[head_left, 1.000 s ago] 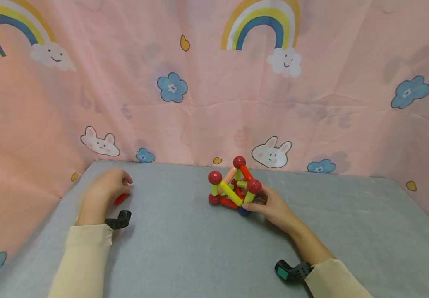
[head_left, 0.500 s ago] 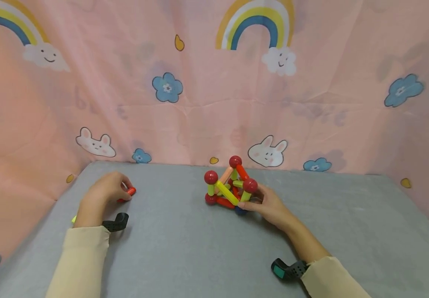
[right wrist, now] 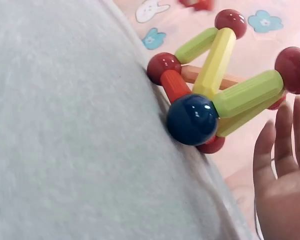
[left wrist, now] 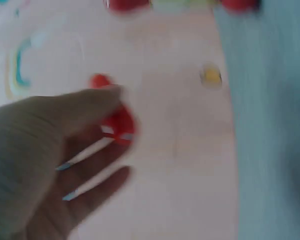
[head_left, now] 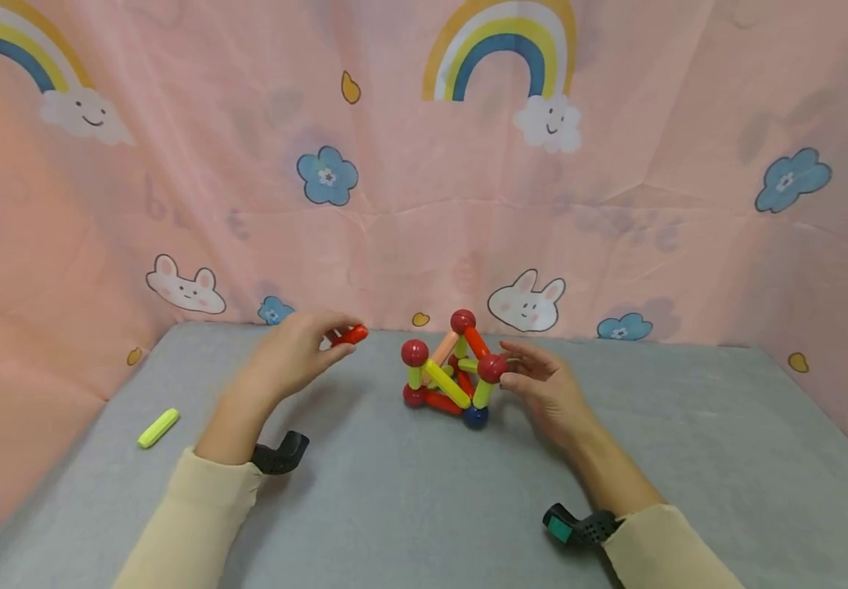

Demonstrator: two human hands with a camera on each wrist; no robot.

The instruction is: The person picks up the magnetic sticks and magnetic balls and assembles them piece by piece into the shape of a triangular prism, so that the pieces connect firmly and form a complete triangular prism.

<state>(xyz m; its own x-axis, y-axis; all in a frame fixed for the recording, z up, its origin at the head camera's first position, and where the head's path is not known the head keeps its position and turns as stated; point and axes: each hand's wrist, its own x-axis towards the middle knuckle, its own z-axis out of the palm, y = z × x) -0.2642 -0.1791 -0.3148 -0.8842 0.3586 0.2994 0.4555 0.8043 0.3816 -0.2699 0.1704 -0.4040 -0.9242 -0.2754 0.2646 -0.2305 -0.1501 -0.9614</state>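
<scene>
grey tabletop [head_left: 409, 499], stick-and-ball toy [head_left: 453, 372] standing near the back middle, right hand [head_left: 545, 388] with loose straight fingers just touching a red ball on its right side, left hand [head_left: 294, 352] pinching a red stick [head_left: 350, 334] up in the air left of the toy, small yellow stick [head_left: 158, 428] far left

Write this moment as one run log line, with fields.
left hand: pinches red stick | right hand: open beside stick-and-ball toy | yellow stick: lies on table
</scene>
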